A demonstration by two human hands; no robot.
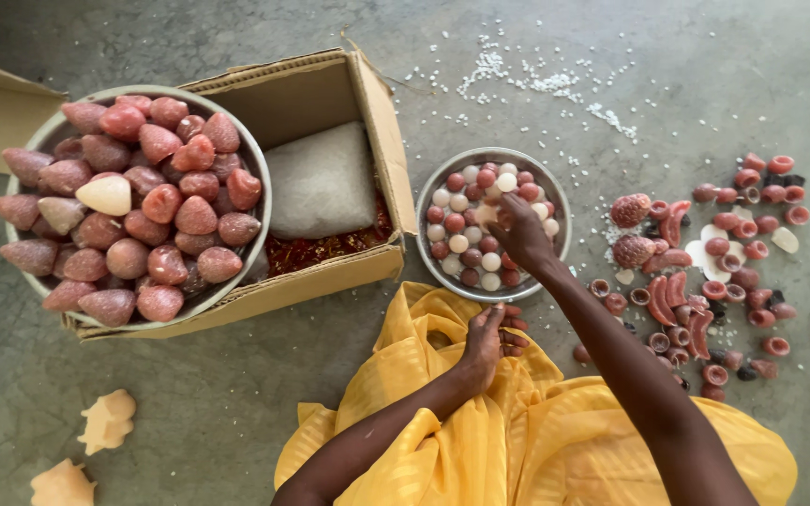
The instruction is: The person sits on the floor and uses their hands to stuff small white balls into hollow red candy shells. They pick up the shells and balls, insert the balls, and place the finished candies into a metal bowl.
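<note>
Item: small metal bowl (435, 245), centre of the floor, filled with red and white balls (466, 242).
Right hand (520, 231): I see it reaching far into the bowl, wrist bent down, fingers curled onto the balls; whether one is gripped I cannot tell.
Left hand (486, 339): near, resting on yellow cloth (517, 440), fingers closed on a small red piece (514, 337).
Handling note: I judge that picking from the top layer with fingertips only would keep the heap from spilling.
Left: large bowl (257, 178) of pink cone shapes (163, 202) on a cardboard box (367, 103).
Right: scattered red rings (733, 253).
</note>
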